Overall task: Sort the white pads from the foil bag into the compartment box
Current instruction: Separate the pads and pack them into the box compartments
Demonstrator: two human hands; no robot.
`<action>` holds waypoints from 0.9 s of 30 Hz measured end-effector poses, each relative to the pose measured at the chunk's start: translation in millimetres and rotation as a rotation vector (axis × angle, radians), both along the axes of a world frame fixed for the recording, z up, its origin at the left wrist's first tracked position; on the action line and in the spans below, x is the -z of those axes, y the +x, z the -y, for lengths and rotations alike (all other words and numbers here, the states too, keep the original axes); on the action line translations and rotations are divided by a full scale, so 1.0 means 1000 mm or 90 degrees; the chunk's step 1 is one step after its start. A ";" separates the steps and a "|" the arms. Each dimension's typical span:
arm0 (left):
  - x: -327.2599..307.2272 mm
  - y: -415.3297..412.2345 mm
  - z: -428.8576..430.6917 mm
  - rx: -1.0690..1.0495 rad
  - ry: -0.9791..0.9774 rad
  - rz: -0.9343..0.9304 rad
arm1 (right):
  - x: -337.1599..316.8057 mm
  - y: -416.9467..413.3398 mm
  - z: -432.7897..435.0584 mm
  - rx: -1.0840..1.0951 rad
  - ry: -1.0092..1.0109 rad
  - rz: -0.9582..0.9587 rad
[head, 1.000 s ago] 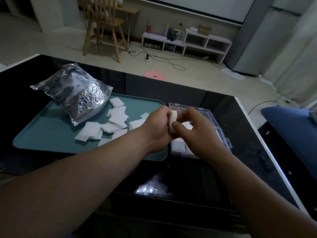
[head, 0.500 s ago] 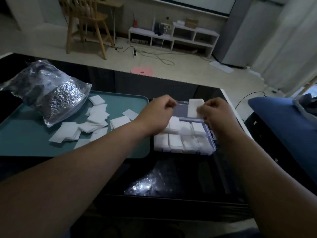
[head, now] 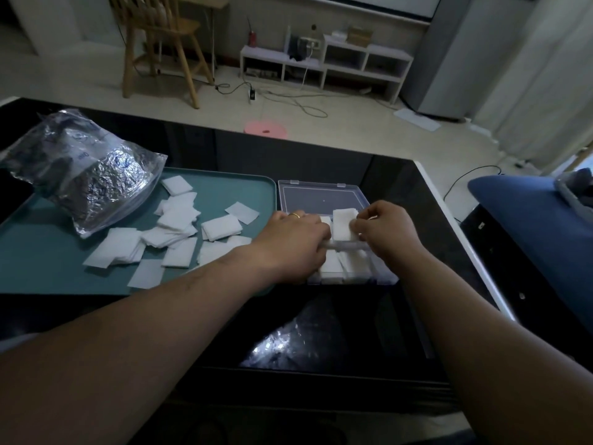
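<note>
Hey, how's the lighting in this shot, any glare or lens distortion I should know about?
Head view: dim over the black table, brighter on the floor behind; glare patch on its glossy top between the forearms and glints on the foil bag; wide-angle lens bows the table's edges and swells the forearms.

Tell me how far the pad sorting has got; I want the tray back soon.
Done: the compartment box already holds white pads in its near cells. In hand: the right hand pinches a folded pad over the box, the left hand at its edge, fingers hidden. Remaining: a good many loose pads lie on the teal tray beside the foil bag.
</note>
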State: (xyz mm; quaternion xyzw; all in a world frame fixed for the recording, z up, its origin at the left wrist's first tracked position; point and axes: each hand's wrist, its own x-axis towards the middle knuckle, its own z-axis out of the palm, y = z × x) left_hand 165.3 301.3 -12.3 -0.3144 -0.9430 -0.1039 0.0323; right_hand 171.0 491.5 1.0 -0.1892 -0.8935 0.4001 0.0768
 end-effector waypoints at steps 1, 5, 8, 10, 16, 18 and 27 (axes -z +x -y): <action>0.000 0.000 0.000 -0.002 0.002 0.000 | 0.001 -0.002 0.001 -0.005 0.003 0.006; 0.001 -0.002 0.000 -0.005 0.021 0.002 | -0.001 -0.008 0.000 -0.022 -0.008 0.034; 0.003 -0.003 -0.001 -0.007 0.026 0.014 | -0.001 -0.013 -0.002 -0.033 0.011 0.053; 0.003 -0.003 -0.002 -0.010 0.024 0.013 | 0.001 -0.014 -0.001 -0.033 0.047 0.067; 0.004 -0.004 -0.004 0.016 0.027 -0.029 | 0.009 -0.008 0.002 -0.029 0.287 0.038; 0.006 -0.002 -0.003 0.051 -0.003 -0.012 | 0.011 -0.004 0.001 -0.053 0.315 -0.005; 0.006 -0.004 -0.002 0.080 -0.057 0.094 | 0.010 0.002 0.008 -0.096 0.347 -0.011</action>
